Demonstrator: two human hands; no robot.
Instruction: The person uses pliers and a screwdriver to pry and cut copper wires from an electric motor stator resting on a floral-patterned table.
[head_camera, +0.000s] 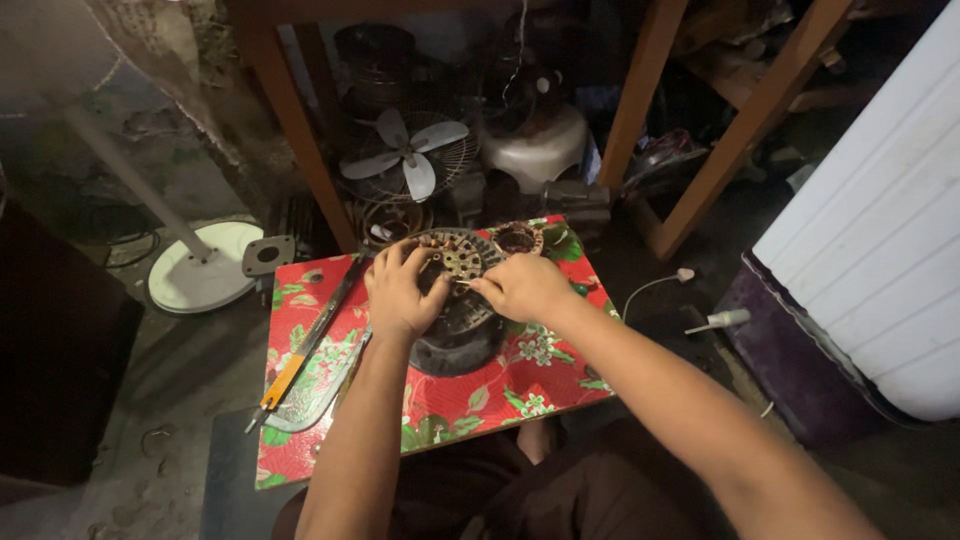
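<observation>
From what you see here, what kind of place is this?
Probably a small fan repair workshop: both hands work on a motor on a flowered board, with a bare fan blade and a fan stand nearby.
</observation>
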